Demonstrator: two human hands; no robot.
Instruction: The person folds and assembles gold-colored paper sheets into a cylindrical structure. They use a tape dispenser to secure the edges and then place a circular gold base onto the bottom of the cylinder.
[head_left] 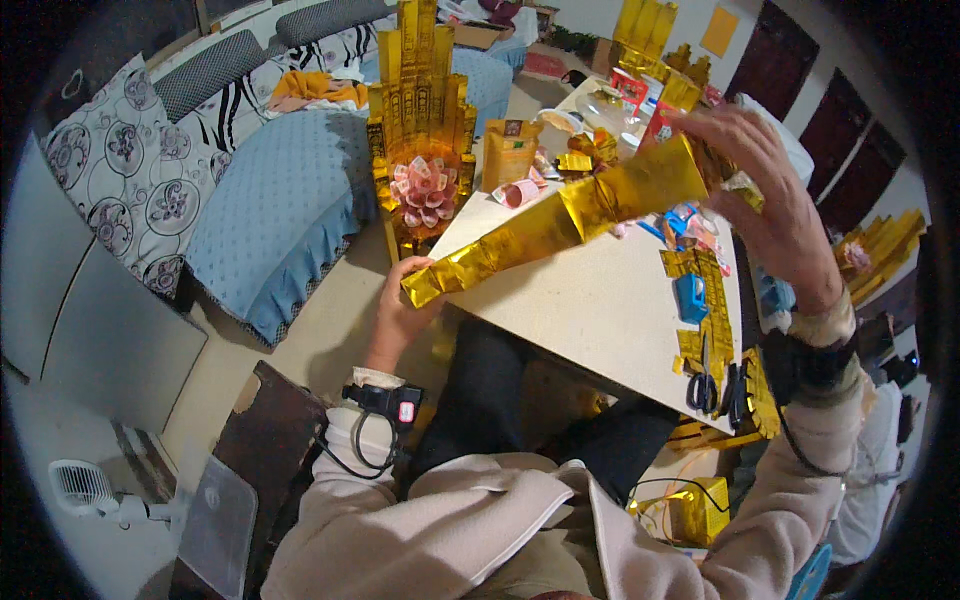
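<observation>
Strip of creased, shiny gold foil, held aslant over a pale tabletop

Item 1: the foil strip. Raised above the triangular-looking cream-white tabletop, narrow end low at the left, broad end high at the right. Whether flat or hollow cannot be told.

Item 2: left hand. Fingers pinching the narrow end, just beyond the table's left edge; presumably this grip anchors the piece, since nothing beneath appears to bear its weight.

Item 3: right hand. Blurred, at the broad end; thumb and fingers spread apart about it. Whether they touch the foil cannot be told; the span seems suited to steadying or shaping a wide edge.

Item 4: tools, right side of the table. Small blue plastic tape dispenser, steel scissors with dark loop handles and a black-handled tool of unclear kind. Likely set there for easy reach, leaving the middle free for long pieces.

Item 5: patterned gold paper pieces, lying flat beside and under the tools.

Item 6: tall stepped gold-paper tower with a pink folded-paper flower on its front, standing upright beyond the left hand, probably out of the way of handling.
</observation>
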